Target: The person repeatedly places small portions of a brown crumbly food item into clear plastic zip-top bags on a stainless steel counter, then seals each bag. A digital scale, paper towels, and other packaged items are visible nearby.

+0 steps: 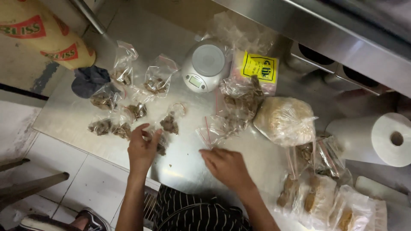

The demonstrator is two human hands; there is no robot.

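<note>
My left hand (142, 147) rests on a small clear bag of brown pieces (160, 147) at the near edge of the steel table (184, 164), fingers closed over its top. Just beyond it lies another filled small bag (169, 123). My right hand (227, 167) hovers palm down over the bare steel, fingers loosely curled and holding nothing, close to a pile of empty clear zip bags (212, 130). A round white digital scale (204, 66) stands farther back.
Several filled small bags (120, 107) lie left of the hands. A big bag of pale pieces (284, 120), a yellow-labelled pack (257, 68), a plastic film roll (376, 139) and more packed bags (325, 199) sit right. A dark cloth (87, 80) lies far left.
</note>
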